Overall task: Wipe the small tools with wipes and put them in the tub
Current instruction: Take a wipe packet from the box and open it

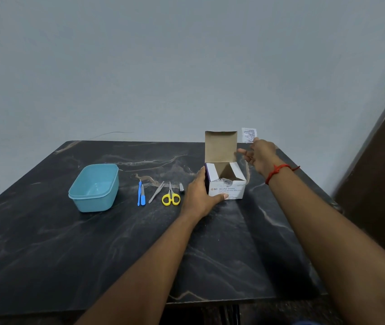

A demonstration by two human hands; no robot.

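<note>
An open white box of alcohol swabs point(230, 190) stands on the dark marble table point(93, 242), its lid flap up. My left hand point(202, 194) grips the box's left side and front. My right hand point(260, 156) is raised behind the box and pinches a small white swab packet point(248, 134). Left of the box lie a nail clipper point(181, 187), yellow-handled scissors point(171, 197), tweezers point(156, 192) and two blue-handled tools point(141, 194). The empty light-blue tub point(94, 187) sits further left.
The table backs onto a grey wall point(163, 66). A dark brown panel point(384, 172) stands at the right. The table's front edge runs near the bottom of the view.
</note>
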